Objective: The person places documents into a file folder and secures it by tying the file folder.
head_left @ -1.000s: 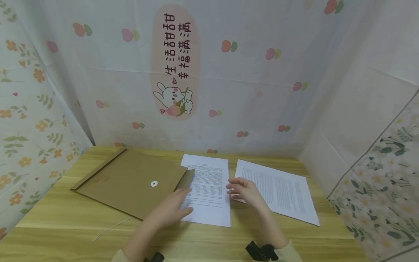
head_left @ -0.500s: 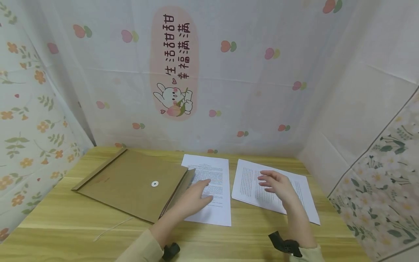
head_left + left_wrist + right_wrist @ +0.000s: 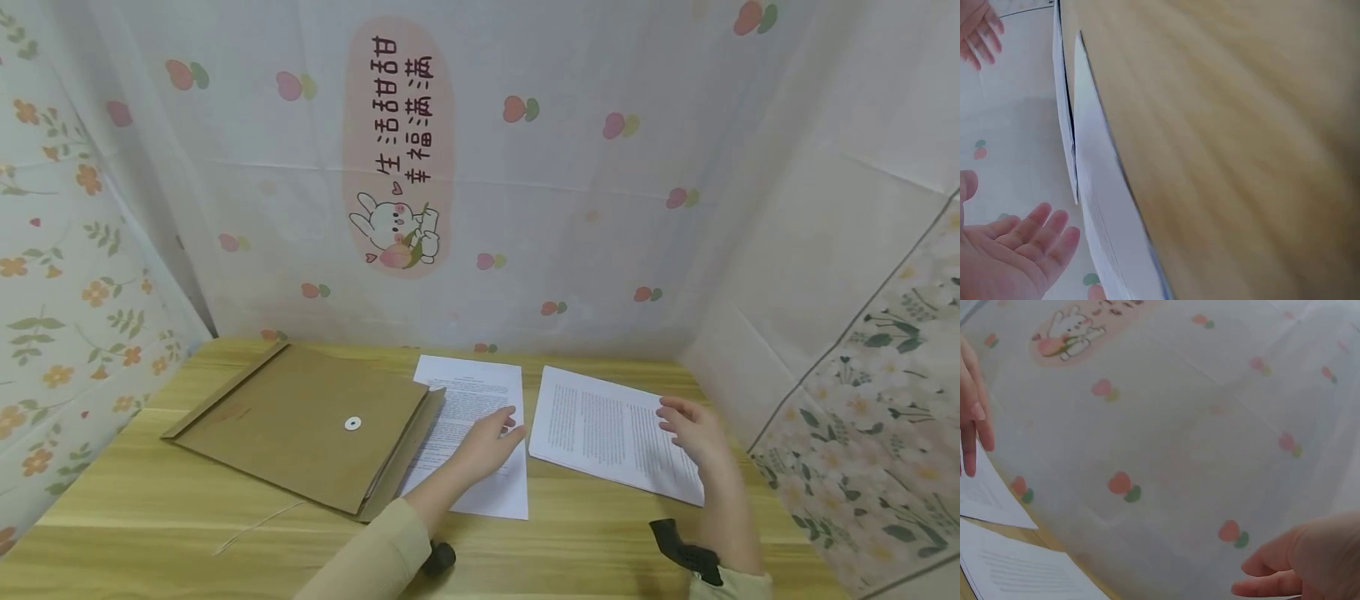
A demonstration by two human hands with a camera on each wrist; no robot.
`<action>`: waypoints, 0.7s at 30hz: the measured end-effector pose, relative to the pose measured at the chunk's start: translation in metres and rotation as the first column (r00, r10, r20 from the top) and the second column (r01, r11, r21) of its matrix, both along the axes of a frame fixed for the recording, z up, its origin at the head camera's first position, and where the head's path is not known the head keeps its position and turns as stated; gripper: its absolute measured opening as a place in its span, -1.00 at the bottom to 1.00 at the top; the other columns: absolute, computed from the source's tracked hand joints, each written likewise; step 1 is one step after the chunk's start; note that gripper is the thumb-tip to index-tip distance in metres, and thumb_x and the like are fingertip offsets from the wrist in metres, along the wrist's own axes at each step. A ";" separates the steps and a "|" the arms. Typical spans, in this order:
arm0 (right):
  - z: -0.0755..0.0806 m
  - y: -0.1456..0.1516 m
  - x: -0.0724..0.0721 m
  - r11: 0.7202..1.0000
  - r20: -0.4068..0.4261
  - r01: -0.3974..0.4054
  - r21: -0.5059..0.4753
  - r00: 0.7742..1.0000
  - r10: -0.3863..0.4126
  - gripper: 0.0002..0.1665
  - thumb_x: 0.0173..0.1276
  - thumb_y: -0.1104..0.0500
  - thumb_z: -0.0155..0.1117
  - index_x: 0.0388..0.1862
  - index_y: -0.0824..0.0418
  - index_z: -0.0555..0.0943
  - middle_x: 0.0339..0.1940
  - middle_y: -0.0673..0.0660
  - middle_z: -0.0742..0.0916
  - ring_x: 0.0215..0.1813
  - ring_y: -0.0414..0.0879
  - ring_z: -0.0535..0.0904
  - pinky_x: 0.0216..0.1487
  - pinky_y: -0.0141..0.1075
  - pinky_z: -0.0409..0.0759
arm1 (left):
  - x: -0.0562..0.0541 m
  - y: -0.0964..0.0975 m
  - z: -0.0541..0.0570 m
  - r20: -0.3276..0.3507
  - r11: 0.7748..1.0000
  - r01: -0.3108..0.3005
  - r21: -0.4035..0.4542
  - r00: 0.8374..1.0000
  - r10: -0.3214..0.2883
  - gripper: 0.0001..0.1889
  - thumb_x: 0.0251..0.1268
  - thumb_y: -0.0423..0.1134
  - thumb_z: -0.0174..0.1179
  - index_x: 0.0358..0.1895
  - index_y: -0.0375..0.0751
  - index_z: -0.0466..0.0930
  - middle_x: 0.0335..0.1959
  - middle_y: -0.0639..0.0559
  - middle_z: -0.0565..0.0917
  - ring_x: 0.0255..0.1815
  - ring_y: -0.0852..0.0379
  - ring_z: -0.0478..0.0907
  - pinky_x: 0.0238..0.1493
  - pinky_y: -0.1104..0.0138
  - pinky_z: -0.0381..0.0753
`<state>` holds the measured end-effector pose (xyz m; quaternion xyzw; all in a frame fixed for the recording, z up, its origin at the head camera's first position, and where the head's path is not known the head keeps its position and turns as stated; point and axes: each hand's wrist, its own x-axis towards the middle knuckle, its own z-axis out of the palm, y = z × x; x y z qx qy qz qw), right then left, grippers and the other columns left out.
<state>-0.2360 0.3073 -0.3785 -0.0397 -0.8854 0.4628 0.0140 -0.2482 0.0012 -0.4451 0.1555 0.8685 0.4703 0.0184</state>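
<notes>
My left hand (image 3: pixel 486 450) is over the right part of a printed sheet (image 3: pixel 480 500), fingers loosely bent with nothing between them. In the left wrist view the same hand (image 3: pixel 1016 259) shows its palm and spread fingers. To its left lies a brown paper document envelope (image 3: pixel 300 417) with a white button (image 3: pixel 352 423) and its right-hand opening spread a little, overlapping the sheet. My right hand (image 3: pixel 693 429) hovers over the right end of a second stack of printed paper (image 3: pixel 592 425). Its fingers are relaxed and hold nothing, as the right hand (image 3: pixel 1316 562) also shows in the right wrist view.
A thin white string (image 3: pixel 258 527) trails from the envelope on the wood-grain table (image 3: pixel 135 533). Behind it hangs a white cloth (image 3: pixel 570 208) with peach prints. Flowered cloths (image 3: pixel 75 275) close in both sides.
My left hand has moved right, from the envelope's edge to over the middle sheet. My right hand has moved right across the second stack. The envelope's opening edge shows more.
</notes>
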 end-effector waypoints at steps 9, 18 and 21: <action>-0.018 0.039 -0.009 0.989 0.133 0.122 0.084 0.982 -0.132 -0.27 0.53 -0.02 -0.25 0.43 0.51 0.05 0.40 0.58 0.09 0.39 0.48 -0.02 0.32 0.27 0.02 | -0.017 0.008 -0.003 0.148 0.986 -0.029 0.166 0.989 0.004 -0.35 0.46 0.04 -0.05 0.39 -0.41 0.20 0.19 -0.31 0.49 0.19 -0.24 0.43 0.14 -0.06 0.44; -0.052 0.060 -0.015 0.959 0.122 0.234 0.160 0.959 -0.254 -0.27 0.47 0.10 -0.13 0.38 0.61 0.03 0.34 0.63 0.13 0.35 0.52 -0.01 0.32 0.27 0.00 | -0.024 0.014 -0.008 0.209 0.977 -0.074 0.198 0.977 0.032 -0.32 0.44 0.07 -0.05 0.41 -0.38 0.17 0.24 -0.32 0.44 0.26 -0.26 0.37 0.21 -0.10 0.35; -0.058 0.062 -0.014 0.951 0.102 0.269 0.155 0.953 -0.287 -0.26 0.44 0.14 -0.11 0.38 0.63 -0.01 0.34 0.63 0.12 0.37 0.51 -0.04 0.35 0.23 -0.04 | -0.026 0.016 -0.009 0.225 0.975 -0.075 0.207 0.974 0.027 -0.30 0.43 0.10 -0.06 0.42 -0.36 0.15 0.25 -0.31 0.43 0.28 -0.25 0.35 0.23 -0.09 0.33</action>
